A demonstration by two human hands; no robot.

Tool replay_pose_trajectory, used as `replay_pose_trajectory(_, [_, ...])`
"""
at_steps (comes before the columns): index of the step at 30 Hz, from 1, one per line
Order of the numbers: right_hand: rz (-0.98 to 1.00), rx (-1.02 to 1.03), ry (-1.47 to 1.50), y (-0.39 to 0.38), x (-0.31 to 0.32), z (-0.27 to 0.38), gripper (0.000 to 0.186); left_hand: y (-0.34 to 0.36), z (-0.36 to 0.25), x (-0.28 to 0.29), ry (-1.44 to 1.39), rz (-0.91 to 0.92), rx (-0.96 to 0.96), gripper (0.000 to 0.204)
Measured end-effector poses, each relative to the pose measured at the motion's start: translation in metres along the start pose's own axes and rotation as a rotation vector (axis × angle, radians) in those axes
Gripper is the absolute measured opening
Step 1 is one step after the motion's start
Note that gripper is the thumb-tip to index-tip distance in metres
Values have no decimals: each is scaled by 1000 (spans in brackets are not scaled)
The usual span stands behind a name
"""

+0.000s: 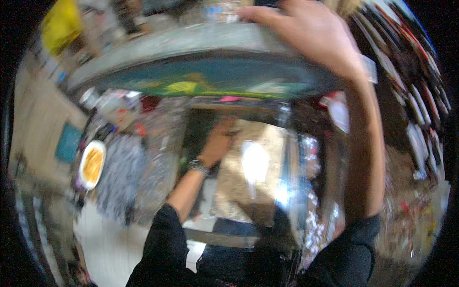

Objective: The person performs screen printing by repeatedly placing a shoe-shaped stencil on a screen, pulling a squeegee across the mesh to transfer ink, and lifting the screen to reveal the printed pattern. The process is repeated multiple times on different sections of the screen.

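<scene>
At the top, my right hand (pixel 311 33) lies over the far edge of a raised grey frame (pixel 191 40), its thumb stretched along the rim and the other fingers cut off by the picture's edge. The frame's dark underside bears green and yellow smears. Below it, my left hand (pixel 219 143), with a watch or bracelet (pixel 198 166) at the wrist, reaches to the upper left edge of a tan speckled sheet (pixel 229 196). Its fingers are blurred, and I cannot tell whether they pinch the sheet. A bright white patch (pixel 255 161), perhaps glare, shows on the sheet.
To the left are a white oval dish (pixel 93 165) with something yellow inside, a grey-blue cloth (pixel 122 172) and mixed small items. A teal square (pixel 68 142) lies farther left. Long stacked pieces (pixel 406 86) line the right side. The whole picture is motion-blurred.
</scene>
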State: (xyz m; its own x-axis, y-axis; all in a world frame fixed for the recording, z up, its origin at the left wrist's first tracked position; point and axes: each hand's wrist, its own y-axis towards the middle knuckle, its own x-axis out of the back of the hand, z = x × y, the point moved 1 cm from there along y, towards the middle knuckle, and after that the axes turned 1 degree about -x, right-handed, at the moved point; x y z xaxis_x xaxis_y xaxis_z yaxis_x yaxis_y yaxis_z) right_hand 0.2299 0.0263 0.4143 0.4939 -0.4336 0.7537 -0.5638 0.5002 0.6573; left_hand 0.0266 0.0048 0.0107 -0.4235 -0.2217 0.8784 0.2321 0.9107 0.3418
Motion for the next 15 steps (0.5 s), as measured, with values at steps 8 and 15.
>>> replay_pose_trajectory(8, [230,-67,-508,47,-24,-62,43,-251,-10,138,-6,-1142,817,37])
replay_pose_trajectory(15, [207,-213,-202,36,-25,-38,59,-427,26,225,388,-1332,1036,65])
